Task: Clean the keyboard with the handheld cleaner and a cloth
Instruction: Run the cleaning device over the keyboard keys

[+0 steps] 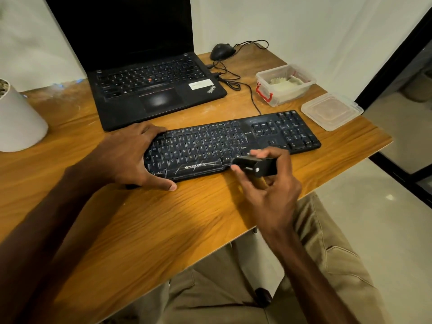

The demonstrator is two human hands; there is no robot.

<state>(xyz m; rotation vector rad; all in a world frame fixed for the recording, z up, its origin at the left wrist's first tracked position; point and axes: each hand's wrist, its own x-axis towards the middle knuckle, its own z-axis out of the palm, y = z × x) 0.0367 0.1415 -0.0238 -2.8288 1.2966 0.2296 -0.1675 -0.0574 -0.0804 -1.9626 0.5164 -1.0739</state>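
Note:
A black keyboard [233, 141] lies slanted across the wooden desk [145, 218]. My left hand [126, 157] grips its left end, fingers over the far edge and thumb along the near edge. My right hand [268, 183] holds a small black handheld cleaner [254, 166], its nozzle pointing left over the keys right of the space bar. A pale cloth [286, 81] sits inside an open clear plastic box [264, 85] with red clips at the back right.
An open black laptop [154, 90] stands behind the keyboard. A wired black mouse [221, 51] and its cable lie at the back. The box's clear lid [332, 111] rests near the right edge. A white pot [18, 122] stands at the left.

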